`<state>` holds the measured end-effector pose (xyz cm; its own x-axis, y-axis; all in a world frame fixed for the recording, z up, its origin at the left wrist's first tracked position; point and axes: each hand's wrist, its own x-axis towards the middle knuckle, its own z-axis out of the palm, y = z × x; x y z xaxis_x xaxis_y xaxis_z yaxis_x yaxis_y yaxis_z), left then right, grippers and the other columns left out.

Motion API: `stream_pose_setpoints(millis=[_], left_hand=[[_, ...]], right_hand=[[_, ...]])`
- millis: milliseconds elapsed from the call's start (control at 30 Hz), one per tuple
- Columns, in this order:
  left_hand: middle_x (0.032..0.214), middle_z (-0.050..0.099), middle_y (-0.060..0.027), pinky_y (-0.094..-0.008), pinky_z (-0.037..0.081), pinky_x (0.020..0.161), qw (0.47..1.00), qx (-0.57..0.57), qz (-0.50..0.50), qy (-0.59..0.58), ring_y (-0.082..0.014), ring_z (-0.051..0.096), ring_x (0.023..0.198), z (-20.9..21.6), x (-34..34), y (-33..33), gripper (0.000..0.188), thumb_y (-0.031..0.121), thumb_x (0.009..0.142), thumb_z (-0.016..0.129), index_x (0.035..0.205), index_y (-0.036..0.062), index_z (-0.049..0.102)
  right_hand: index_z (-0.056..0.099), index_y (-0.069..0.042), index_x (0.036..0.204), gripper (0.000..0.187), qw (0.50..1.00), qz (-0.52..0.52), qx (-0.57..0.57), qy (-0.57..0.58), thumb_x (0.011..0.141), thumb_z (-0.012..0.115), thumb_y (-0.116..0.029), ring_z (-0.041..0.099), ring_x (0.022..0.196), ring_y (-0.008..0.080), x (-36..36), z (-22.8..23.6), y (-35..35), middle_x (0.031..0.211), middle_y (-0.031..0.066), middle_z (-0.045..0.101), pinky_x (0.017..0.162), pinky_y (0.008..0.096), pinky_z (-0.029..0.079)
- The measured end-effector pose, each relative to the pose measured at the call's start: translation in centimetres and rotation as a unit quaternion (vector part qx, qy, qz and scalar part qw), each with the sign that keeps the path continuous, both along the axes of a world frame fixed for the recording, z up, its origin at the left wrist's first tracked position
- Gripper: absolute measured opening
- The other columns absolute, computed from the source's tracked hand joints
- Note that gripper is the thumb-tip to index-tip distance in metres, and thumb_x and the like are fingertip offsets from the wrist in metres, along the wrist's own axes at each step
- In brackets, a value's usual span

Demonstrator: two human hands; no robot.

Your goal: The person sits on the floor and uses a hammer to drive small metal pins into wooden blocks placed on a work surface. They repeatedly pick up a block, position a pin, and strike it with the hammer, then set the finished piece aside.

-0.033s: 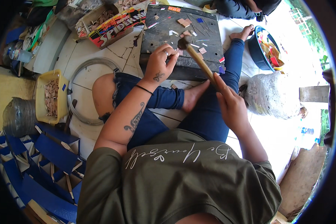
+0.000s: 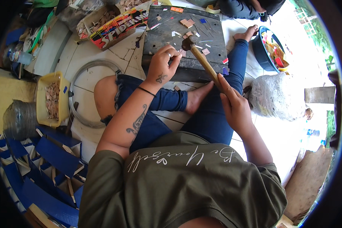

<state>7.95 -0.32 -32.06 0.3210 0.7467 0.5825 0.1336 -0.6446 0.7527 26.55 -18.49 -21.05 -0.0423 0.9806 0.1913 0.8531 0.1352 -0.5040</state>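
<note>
My right hand point(image 2: 235, 108) is closed around the wooden handle of a hammer point(image 2: 206, 62). Its dark metal head is over the black work block point(image 2: 161, 36), just right of my left fingertips. My left hand point(image 2: 165, 64), with a ring on one finger, is pinched at the block's near edge; what it may hold is too small to make out. A small pinkish-brown piece point(image 2: 183, 53) lies by those fingertips. On the block are more small brown pieces point(image 2: 187, 23), thin wires point(image 2: 206, 40), and white and blue scraps.
Beyond the block stands a printed carton point(image 2: 119, 32) of brown pieces. A yellow basin point(image 2: 61, 99) and a wire coil point(image 2: 76, 108) lie left, near blue partitioned boxes point(image 2: 59, 155). At right are a blue tub point(image 2: 259, 51) and a wrapped bundle point(image 2: 271, 95). Another person's leg point(image 2: 235, 8) shows at the top.
The hammer head has shifted very slightly to the right. My left hand has stayed in place.
</note>
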Motion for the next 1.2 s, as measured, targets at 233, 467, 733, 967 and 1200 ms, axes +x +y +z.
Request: stream_pose_setpoints(millis=[233, 467, 733, 967, 1200], left_hand=[[0.078, 0.058, -0.0128, -0.0378, 0.048, 0.067, 1.0, 0.013, 0.006, 0.001, -0.0322, 0.06, 0.073, 0.2, 0.0, -0.2, 0.011, 0.001, 0.083, 0.066, 0.076, 0.0012, 0.058], [0.078, 0.058, -0.0123, -0.0371, 0.048, 0.066, 1.0, 0.023, 0.004, -0.008, -0.0317, 0.06, 0.072, 0.1, 0.0, -0.1, 0.012, 0.001, 0.083, 0.066, 0.075, 0.001, 0.057], [0.078, 0.058, -0.0123, -0.037, 0.048, 0.066, 1.0, 0.024, 0.006, -0.002, -0.0314, 0.06, 0.072, 0.2, 0.0, 0.0, 0.011, 0.0, 0.083, 0.066, 0.077, 0.0011, 0.057], [0.079, 0.059, -0.0123, -0.0366, 0.048, 0.067, 1.0, 0.03, -0.001, 0.003, -0.0313, 0.061, 0.073, 0.2, 0.1, -0.1, 0.008, 0.0, 0.084, 0.065, 0.079, 0.0012, 0.058], [0.079, 0.059, -0.0125, -0.0367, 0.048, 0.066, 0.999, 0.038, 0.002, 0.008, -0.0316, 0.06, 0.072, 0.2, 0.0, -0.2, 0.008, 0.0, 0.084, 0.065, 0.08, 0.0015, 0.058]], right_hand=[[0.043, -0.017, 0.148, 0.06, 1.0, 0.002, -0.024, -0.007, 0.091, 0.057, -0.002, 0.066, 0.08, 0.0345, 0.1, -0.3, 0.1, 0.096, 0.0152, 0.065, 0.071, 0.0414, 0.052], [0.043, -0.016, 0.148, 0.059, 1.0, 0.012, -0.006, 0.028, 0.092, 0.057, -0.002, 0.067, 0.085, 0.0365, 0.2, -0.5, 0.0, 0.099, 0.0175, 0.066, 0.074, 0.0414, 0.053], [0.043, -0.012, 0.147, 0.057, 0.999, 0.01, -0.023, 0.045, 0.093, 0.054, -0.001, 0.066, 0.094, 0.0386, 0.1, -0.7, 0.4, 0.108, 0.0213, 0.065, 0.081, 0.0405, 0.052], [0.041, -0.012, 0.148, 0.058, 0.998, 0.016, -0.001, 0.057, 0.092, 0.054, -0.001, 0.066, 0.091, 0.0383, 0.0, -0.8, 0.4, 0.106, 0.0207, 0.065, 0.079, 0.0409, 0.052], [0.04, -0.016, 0.149, 0.06, 0.998, 0.004, -0.038, 0.044, 0.093, 0.055, -0.003, 0.066, 0.087, 0.0376, 0.1, -1.3, 0.5, 0.104, 0.0184, 0.065, 0.076, 0.041, 0.053]])
